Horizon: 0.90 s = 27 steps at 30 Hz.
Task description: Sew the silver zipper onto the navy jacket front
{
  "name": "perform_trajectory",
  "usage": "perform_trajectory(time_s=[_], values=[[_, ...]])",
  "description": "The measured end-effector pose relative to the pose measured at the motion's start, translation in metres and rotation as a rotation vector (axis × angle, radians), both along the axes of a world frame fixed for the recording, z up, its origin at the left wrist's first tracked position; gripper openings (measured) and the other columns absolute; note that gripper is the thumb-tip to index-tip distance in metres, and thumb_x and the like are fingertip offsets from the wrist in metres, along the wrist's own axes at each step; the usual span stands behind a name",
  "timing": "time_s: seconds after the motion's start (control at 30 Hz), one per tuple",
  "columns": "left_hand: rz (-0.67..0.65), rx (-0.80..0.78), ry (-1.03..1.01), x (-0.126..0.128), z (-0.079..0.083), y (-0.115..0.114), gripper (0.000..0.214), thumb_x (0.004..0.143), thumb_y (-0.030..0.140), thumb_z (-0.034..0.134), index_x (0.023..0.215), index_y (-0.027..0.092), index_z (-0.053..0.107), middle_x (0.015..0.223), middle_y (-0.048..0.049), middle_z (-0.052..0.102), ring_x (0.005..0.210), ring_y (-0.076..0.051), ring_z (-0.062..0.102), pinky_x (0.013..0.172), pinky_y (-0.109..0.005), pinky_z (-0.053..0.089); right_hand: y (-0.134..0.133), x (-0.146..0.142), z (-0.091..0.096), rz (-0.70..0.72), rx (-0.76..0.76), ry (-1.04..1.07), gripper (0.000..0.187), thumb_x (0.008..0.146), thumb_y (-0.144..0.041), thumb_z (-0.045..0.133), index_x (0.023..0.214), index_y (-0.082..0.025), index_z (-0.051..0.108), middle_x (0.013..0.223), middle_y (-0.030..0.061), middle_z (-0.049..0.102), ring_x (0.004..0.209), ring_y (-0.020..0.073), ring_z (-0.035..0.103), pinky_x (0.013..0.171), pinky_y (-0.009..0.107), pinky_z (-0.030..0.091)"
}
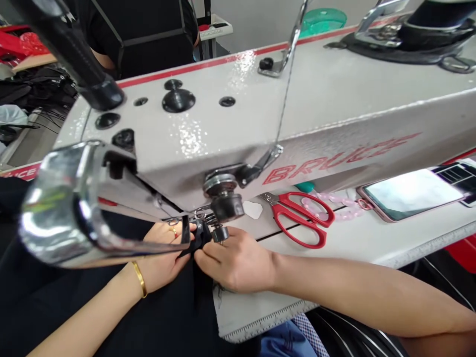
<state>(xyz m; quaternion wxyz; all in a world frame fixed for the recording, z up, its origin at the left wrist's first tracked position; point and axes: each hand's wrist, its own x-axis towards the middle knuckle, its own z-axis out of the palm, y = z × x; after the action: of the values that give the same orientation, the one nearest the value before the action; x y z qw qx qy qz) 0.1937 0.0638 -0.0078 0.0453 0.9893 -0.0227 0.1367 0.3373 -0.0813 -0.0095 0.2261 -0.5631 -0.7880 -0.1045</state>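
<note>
A white sewing machine [282, 114] fills the upper view, its head hanging over black fabric [159, 317] that lies on the machine bed. My left hand [163, 258], with a gold ring and a gold bangle, rests on the fabric just left of the needle area, fingers pinching the cloth. From the right, my right hand [234, 260] has its fingertips closed on the same black fabric right below the presser foot [203, 230]. The two hands nearly touch. The machine's chrome face plate [63, 208] hides part of my left hand.
Red-handled scissors [301, 218] lie on the white table [372, 238] right of my hands, beside a pink bead chain [342, 208] and a lit phone [412, 193]. A person in black [141, 34] sits beyond the machine. Dark garments are piled at far left [37, 84].
</note>
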Motion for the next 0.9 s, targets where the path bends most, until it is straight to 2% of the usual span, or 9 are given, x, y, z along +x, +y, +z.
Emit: perform_trajectory(time_s=[0.17,0.27,0.33,0.4,0.5,0.6,0.73,0.83,0.9], values=[[0.29,-0.2,0.04,0.001,0.003,0.003,0.032,0.085,0.022,0.031,0.077,0.016,0.062,0.061,-0.0019,0.06,0.058,-0.015,0.055,0.054,-0.026,0.045,-0.003,-0.013,0.001,0.164,0.087,0.057,0.018,0.089,-0.019,0.04,0.084,-0.015,0.058,0.083,0.002,0.06,0.068,0.0113,0.051,0.056,0.027,0.032],[0.423,-0.252,0.07,0.002,0.006,0.007,0.036,0.084,0.023,0.03,0.065,0.017,0.06,0.051,-0.0005,0.054,0.055,-0.015,0.055,0.049,-0.025,0.043,-0.006,-0.014,-0.001,0.196,0.037,0.079,0.019,0.09,-0.019,0.038,0.089,-0.015,0.057,0.084,0.0018,0.059,0.065,0.0109,0.05,0.056,0.027,0.032],[0.397,-0.278,0.072,0.003,0.008,0.006,0.036,0.084,0.023,0.03,0.063,0.017,0.058,0.052,-0.0006,0.056,0.056,-0.016,0.057,0.05,-0.025,0.044,-0.006,-0.013,-0.001,0.16,0.009,0.094,0.019,0.09,-0.017,0.038,0.093,-0.015,0.056,0.08,0.0008,0.057,0.06,0.0101,0.048,0.053,0.026,0.031],[0.311,-0.285,0.054,0.002,0.008,0.003,0.033,0.084,0.023,0.031,0.069,0.017,0.059,0.06,-0.0013,0.06,0.06,-0.016,0.058,0.054,-0.025,0.045,-0.005,-0.011,-0.001,0.077,-0.003,0.11,0.019,0.089,-0.016,0.038,0.096,-0.016,0.055,0.074,-0.0005,0.055,0.055,0.0102,0.045,0.05,0.027,0.029],[0.152,-0.216,0.03,0.001,0.004,0.0,0.026,0.085,0.022,0.035,0.09,0.018,0.06,0.087,-0.0039,0.066,0.081,-0.017,0.061,0.072,-0.029,0.047,-0.002,-0.006,-0.002,-0.047,-0.02,0.111,0.015,0.085,-0.012,0.039,0.082,-0.016,0.053,0.065,-0.0013,0.051,0.051,0.0113,0.043,0.048,0.028,0.026],[0.072,-0.122,0.031,-0.001,0.0,0.001,0.024,0.083,0.022,0.041,0.101,0.02,0.056,0.101,-0.0042,0.064,0.09,-0.018,0.059,0.08,-0.033,0.044,-0.003,0.0,-0.003,-0.038,-0.074,0.081,0.014,0.08,-0.009,0.041,0.07,-0.016,0.048,0.062,-0.0012,0.048,0.05,0.0117,0.043,0.047,0.028,0.025],[0.125,-0.029,0.104,-0.001,0.011,-0.001,0.024,0.082,0.02,0.042,0.101,0.019,0.056,0.088,-0.0042,0.064,0.082,-0.019,0.059,0.072,-0.032,0.045,-0.009,0.005,-0.001,0.011,-0.241,0.032,0.014,0.079,-0.01,0.04,0.069,-0.016,0.048,0.064,-0.0004,0.049,0.05,0.012,0.044,0.046,0.027,0.025],[0.154,0.06,0.17,-0.001,0.026,-0.02,0.025,0.078,0.014,0.042,0.098,0.017,0.057,0.081,-0.0051,0.062,0.078,-0.02,0.056,0.079,-0.038,0.043,-0.012,0.005,0.001,0.031,-0.316,0.019,0.013,0.081,-0.011,0.042,0.07,-0.016,0.049,0.068,0.0014,0.052,0.056,0.0135,0.047,0.049,0.026,0.027],[0.177,0.127,0.166,0.001,0.031,-0.036,0.024,0.076,0.011,0.043,0.094,0.016,0.058,0.081,-0.0062,0.061,0.077,-0.021,0.055,0.082,-0.044,0.04,-0.012,0.004,0.001,0.034,-0.327,0.022,0.012,0.082,-0.012,0.043,0.073,-0.015,0.05,0.071,0.0022,0.053,0.058,0.014,0.048,0.051,0.026,0.029]])
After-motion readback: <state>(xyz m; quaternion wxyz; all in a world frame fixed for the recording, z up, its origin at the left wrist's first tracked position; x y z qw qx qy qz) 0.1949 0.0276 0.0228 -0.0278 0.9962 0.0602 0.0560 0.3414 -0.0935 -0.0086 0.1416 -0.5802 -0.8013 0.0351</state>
